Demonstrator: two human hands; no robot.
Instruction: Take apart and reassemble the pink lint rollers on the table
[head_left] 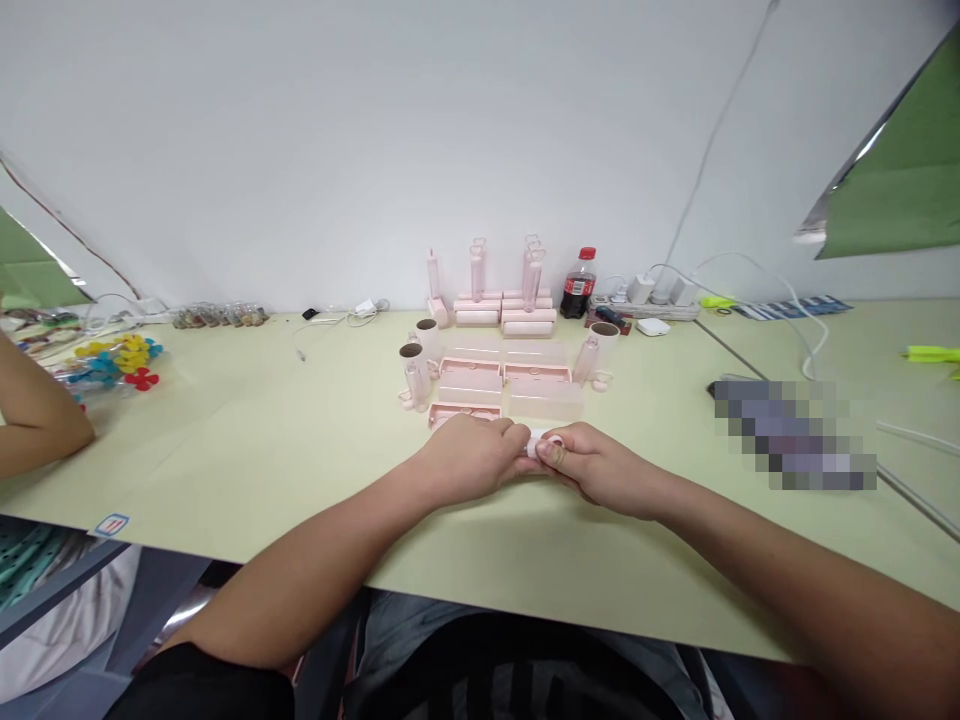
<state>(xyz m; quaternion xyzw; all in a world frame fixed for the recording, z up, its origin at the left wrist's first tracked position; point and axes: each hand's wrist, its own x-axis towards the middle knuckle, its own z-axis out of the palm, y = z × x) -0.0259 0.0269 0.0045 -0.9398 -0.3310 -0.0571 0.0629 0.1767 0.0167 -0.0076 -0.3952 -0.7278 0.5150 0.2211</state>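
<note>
My left hand (476,455) and my right hand (609,468) meet in front of my body, just above the table. Both are closed around a small white roll (534,441), which looks like part of a lint roller. Fingers cover most of it. Beyond my left hand lies an open pink case (465,410), partly hidden by the hand. Further open cases with translucent lids (544,399) lie behind. White paper rolls with brown cores (411,352) and pink handles (417,385) stand to the left. Another paper roll (604,330) and handle (586,360) stand on the right.
Against the wall are several pink lint rollers (529,318) with upright handles, a cola bottle (579,285) and a power strip with chargers (641,290). A blurred-out dark object (787,435) lies right. Another person's arm (37,410) rests left, near colourful plastic flowers (131,355).
</note>
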